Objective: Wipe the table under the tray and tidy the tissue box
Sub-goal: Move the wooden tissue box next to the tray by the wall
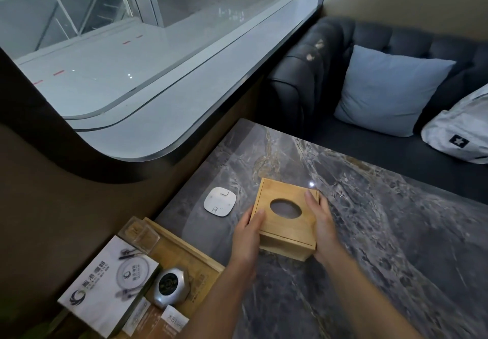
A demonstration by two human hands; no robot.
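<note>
A wooden tissue box [286, 229] with an oval hole in its lid sits on the grey marble table [383, 233], near the table's left side. My left hand [249, 230] grips its left side and my right hand [320, 222] grips its right side. No tissue shows in the hole. The wooden tray [184, 253] lies at the table's near-left corner, a little to the left of the box, and carries several items.
A white square device [220, 201] lies on the table just left of the box. On the tray are a white packet [105, 286], a clear toothpick holder [138, 234] and a round silver gadget [171, 287]. A dark sofa [303, 80] with a blue cushion [388, 90] and a pale bag [459, 132] stands behind.
</note>
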